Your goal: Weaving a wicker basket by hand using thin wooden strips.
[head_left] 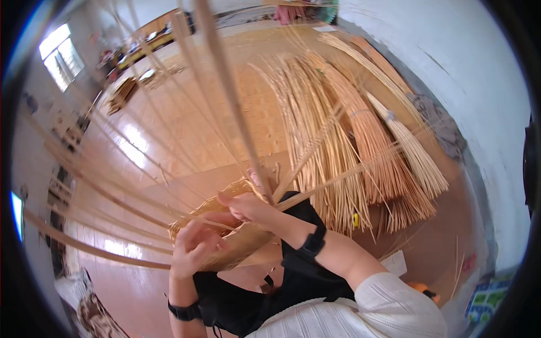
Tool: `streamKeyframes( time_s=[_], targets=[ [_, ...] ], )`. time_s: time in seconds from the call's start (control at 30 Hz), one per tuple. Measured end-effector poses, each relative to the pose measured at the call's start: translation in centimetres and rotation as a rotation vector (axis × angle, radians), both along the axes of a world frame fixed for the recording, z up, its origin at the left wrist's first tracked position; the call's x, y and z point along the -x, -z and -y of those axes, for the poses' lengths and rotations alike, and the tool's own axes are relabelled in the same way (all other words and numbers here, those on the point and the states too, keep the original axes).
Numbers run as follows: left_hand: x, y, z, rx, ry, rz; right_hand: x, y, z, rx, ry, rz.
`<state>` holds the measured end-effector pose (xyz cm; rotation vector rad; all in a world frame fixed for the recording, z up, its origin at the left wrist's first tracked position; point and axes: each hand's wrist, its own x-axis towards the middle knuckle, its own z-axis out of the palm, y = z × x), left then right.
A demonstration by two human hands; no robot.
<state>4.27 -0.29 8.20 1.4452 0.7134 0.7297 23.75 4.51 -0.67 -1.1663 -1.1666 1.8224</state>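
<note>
A half-woven wicker basket (242, 248) rests across my lap, with long upright stakes fanning out from its rim to the left, ahead and right. My right hand (251, 208) reaches over the rim, fingers curled together near the inside; what they grip is hidden. At the basket's left end, my left hand (194, 245) is smeared by motion beside the weave. Its fingers are bent, but whether they hold a strand does not show. A thin pale strand (211, 222) crosses the basket's opening between the two hands.
Large bundles of peeled wicker rods (321, 141) lie to the right, with a reddish bundle (366, 141) among them. A small yellow tool (356, 219) sits by their ends. Grey cloth (439, 124) lies along the wall. Flat stacked pieces (121, 93) are at the far left.
</note>
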Motion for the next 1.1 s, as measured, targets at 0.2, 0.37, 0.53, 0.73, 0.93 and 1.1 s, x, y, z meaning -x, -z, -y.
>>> streamKeyframes(
  time_s=[0.2,0.37,0.53,0.73,0.93,1.1],
  targets=[
    [10.1,6.3,5.3,-0.610,-0.803,-0.029,-1.1,2.7,4.4,-0.559,0.419,-0.065],
    [12.7,7.1,5.4,-0.401,-1.163,0.095,-13.3,8.1,13.1,-0.432,0.670,0.361],
    [11.0,9.6,1.2,-0.128,-1.123,0.121,-29.6,33.3,20.9,0.158,0.885,0.987],
    [19.4,13.3,2.0,-0.002,-0.952,0.131,-34.4,42.8,20.0,0.253,0.823,1.154],
    [13.2,13.0,1.0,0.018,-0.943,0.253,-37.2,49.4,20.9,0.666,1.125,1.100],
    [7.6,10.1,1.1,0.012,-1.076,0.091,-37.0,47.3,25.3,0.235,1.270,0.694]
  ],
)
